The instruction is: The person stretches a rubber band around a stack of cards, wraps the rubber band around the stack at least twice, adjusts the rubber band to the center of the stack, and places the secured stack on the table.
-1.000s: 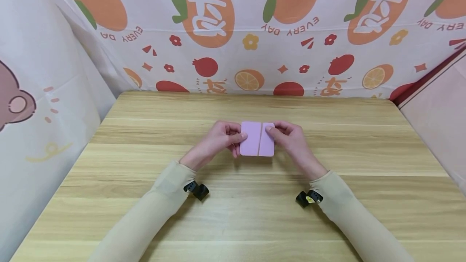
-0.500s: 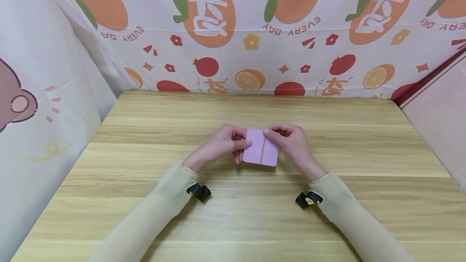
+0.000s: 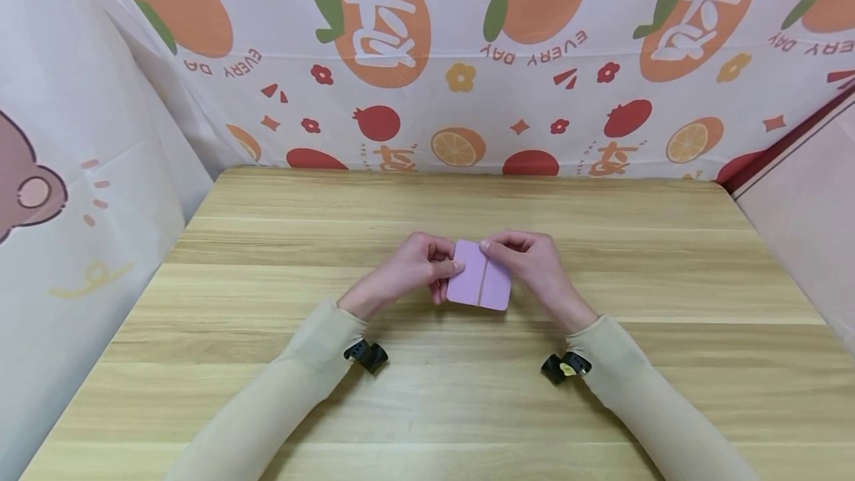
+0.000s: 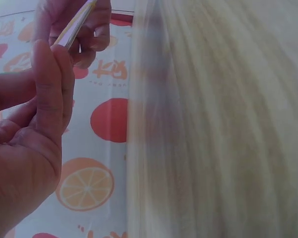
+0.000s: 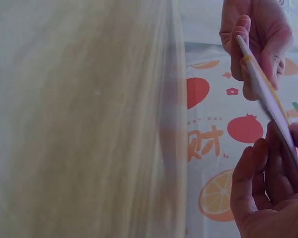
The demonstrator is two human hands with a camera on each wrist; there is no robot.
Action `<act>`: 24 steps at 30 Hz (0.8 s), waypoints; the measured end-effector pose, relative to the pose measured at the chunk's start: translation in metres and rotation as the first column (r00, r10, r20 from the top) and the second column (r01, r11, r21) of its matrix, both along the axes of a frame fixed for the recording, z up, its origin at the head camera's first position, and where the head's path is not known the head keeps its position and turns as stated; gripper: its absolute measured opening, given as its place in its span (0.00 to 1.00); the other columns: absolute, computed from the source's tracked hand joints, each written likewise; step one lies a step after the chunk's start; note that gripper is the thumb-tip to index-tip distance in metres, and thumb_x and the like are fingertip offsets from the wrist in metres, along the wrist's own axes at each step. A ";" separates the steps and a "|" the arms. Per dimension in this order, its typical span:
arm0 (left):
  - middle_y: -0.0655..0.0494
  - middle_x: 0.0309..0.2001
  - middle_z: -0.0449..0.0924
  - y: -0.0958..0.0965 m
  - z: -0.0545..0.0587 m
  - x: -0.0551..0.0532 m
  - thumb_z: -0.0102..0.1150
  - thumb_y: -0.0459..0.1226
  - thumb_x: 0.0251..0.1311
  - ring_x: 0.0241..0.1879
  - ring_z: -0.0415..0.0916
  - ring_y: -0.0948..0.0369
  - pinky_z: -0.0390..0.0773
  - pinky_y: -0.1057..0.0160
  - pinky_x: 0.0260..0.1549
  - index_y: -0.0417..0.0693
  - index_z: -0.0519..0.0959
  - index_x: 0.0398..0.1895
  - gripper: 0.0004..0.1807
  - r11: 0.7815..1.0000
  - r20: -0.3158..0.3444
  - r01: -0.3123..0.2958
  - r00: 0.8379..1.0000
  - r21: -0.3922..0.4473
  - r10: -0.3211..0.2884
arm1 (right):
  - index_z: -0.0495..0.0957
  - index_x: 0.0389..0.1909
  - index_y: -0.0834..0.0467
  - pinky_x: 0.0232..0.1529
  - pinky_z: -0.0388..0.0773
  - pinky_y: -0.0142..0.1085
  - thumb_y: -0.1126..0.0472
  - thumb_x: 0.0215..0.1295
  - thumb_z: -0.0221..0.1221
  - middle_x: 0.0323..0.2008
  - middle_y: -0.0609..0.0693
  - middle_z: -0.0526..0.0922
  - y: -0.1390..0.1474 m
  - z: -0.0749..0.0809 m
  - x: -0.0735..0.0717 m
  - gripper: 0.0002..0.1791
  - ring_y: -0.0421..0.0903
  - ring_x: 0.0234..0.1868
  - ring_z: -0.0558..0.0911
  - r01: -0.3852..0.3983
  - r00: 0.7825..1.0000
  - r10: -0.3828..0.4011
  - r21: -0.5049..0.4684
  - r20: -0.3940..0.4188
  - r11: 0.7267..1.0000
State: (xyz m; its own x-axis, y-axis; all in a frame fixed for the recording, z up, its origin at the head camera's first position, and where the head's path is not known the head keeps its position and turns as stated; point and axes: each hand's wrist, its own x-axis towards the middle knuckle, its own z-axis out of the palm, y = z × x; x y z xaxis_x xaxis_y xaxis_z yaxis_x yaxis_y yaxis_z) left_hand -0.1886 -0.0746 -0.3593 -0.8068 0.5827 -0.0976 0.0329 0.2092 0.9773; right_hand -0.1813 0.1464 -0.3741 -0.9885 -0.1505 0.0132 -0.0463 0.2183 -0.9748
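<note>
A thin, square lilac card with rounded corners is held above the table, slightly tilted. Round it runs a narrow tan rubber band, a little right of its middle. My left hand pinches the left edge, thumb on top and fingers behind. At the upper right edge, my right hand pinches it too, its thumb near the band's upper end. Edge-on in the right wrist view, the card looks thin, and the band shows yellow. Its underside is mostly hidden.
The wood-grain table spreads beneath both arms. Beyond its back edge hangs a white cloth printed with fruit, and another white cloth hangs at the left. Each sleeve carries a small black wrist camera.
The card has come toward me, moved slightly right and turned a little clockwise. Both hands keep hold of it, and the right thumb now lies nearer the band's upper end.
</note>
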 end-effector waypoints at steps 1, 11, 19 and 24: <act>0.47 0.20 0.76 0.000 0.000 0.000 0.54 0.28 0.67 0.16 0.73 0.59 0.77 0.62 0.18 0.33 0.76 0.29 0.08 1.000 0.000 0.001 1.000 0.002 -0.001 | 0.86 0.41 0.59 0.35 0.76 0.33 0.49 0.62 0.67 0.38 0.51 0.86 0.000 0.000 0.000 0.16 0.46 0.38 0.80 -0.004 1.000 0.004 -0.002 0.000 1.000; 0.46 0.21 0.76 -0.002 -0.003 -0.006 0.55 0.29 0.68 0.16 0.74 0.59 0.78 0.64 0.17 0.33 0.76 0.30 0.08 0.990 0.084 -0.113 0.991 0.080 0.106 | 0.81 0.51 0.66 0.41 0.79 0.32 0.48 0.72 0.56 0.46 0.55 0.81 -0.002 0.000 -0.001 0.23 0.43 0.43 0.77 0.044 0.999 -0.043 -0.064 0.023 0.997; 0.46 0.18 0.75 -0.010 -0.003 -0.012 0.57 0.32 0.68 0.15 0.74 0.58 0.79 0.63 0.19 0.34 0.76 0.29 0.10 0.984 0.085 -0.162 0.984 0.076 0.156 | 0.74 0.59 0.66 0.45 0.81 0.48 0.50 0.76 0.51 0.45 0.58 0.79 0.001 0.001 -0.002 0.25 0.55 0.46 0.78 -0.016 1.000 0.016 -0.145 -0.003 0.989; 0.46 0.19 0.75 -0.014 -0.003 -0.013 0.57 0.32 0.68 0.17 0.74 0.59 0.79 0.64 0.19 0.34 0.76 0.30 0.09 0.981 0.089 -0.174 0.982 0.083 0.166 | 0.75 0.60 0.62 0.46 0.80 0.51 0.51 0.74 0.54 0.46 0.57 0.79 0.006 0.002 -0.002 0.22 0.51 0.46 0.79 -0.068 0.991 0.059 -0.068 -0.117 0.995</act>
State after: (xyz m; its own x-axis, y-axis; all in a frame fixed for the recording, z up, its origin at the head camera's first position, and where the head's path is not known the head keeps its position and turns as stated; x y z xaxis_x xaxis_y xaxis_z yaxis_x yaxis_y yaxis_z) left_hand -0.2019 -0.0890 -0.3626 -0.8863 0.4472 -0.1201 -0.0758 0.1158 0.9904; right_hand -0.1837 0.1523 -0.3720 -0.9684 -0.2075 0.1386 -0.1699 0.1413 -0.9753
